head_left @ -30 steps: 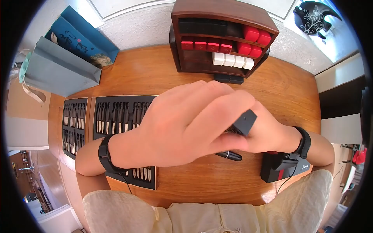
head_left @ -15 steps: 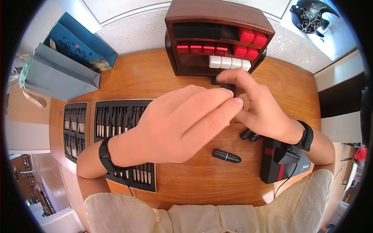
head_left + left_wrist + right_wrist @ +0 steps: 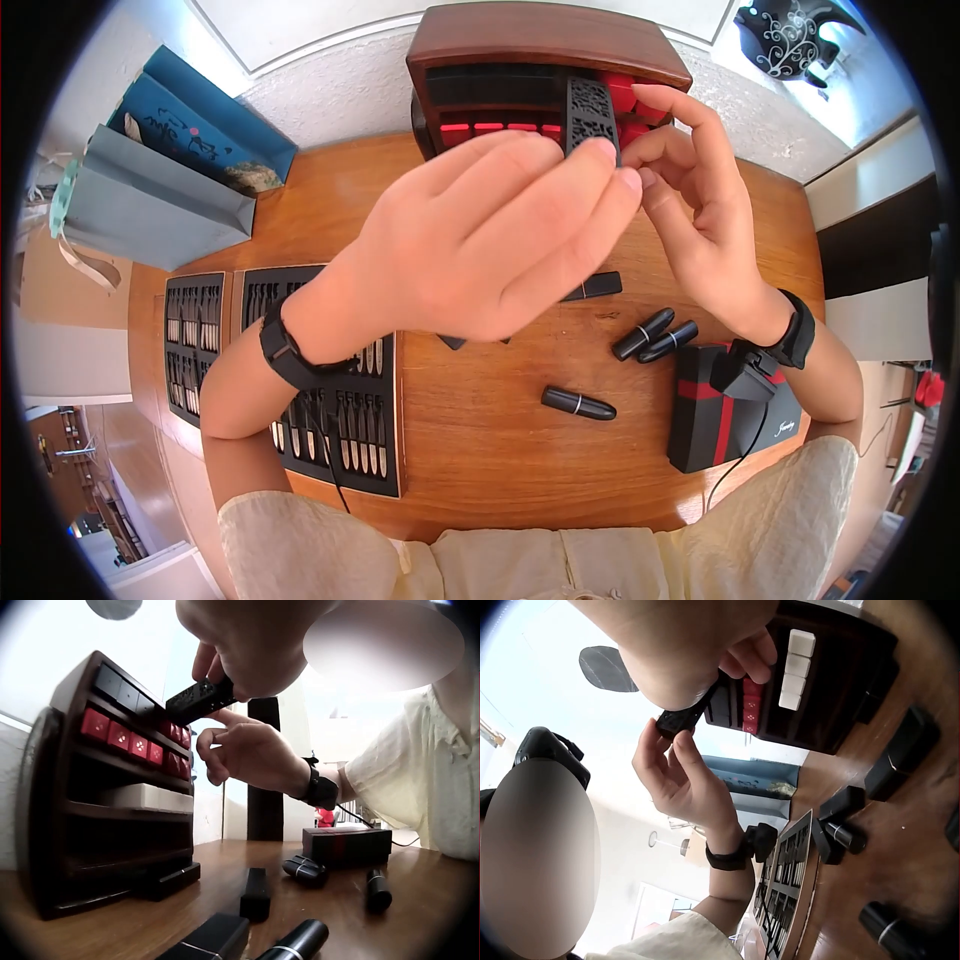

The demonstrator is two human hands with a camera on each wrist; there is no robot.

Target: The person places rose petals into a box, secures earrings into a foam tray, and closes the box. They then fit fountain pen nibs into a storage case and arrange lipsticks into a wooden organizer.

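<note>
My left hand point(image 3: 480, 240) pinches a black rectangular lipstick tube point(image 3: 590, 110) with a raised openwork pattern, held up before the upper shelves of a dark wooden rack point(image 3: 550, 40). In the left wrist view the patterned tube point(image 3: 196, 701) slants above the right hand point(image 3: 251, 754). My right hand point(image 3: 710, 220) is raised close beside its lower end, fingers loosely bent and the index finger lifted. Red square-ended tubes point(image 3: 120, 737) and white ones point(image 3: 150, 796) fill parts of the rack. Two black lipsticks point(image 3: 643, 335) lie together on the table, and another point(image 3: 578, 403) lies nearer me.
A black box with a red band point(image 3: 725, 415) sits at the right. Two trays of slim pale-ended items, a larger one point(image 3: 400, 470) and a smaller one point(image 3: 195, 345), lie at the left. Blue and grey paper bags point(image 3: 170, 200) stand behind them. Another black tube point(image 3: 600, 286) lies mid-table.
Both hands have risen and moved toward the rack with the patterned tube. The right hand's fingers have loosened from around it. Lipsticks on the table have come into view.
</note>
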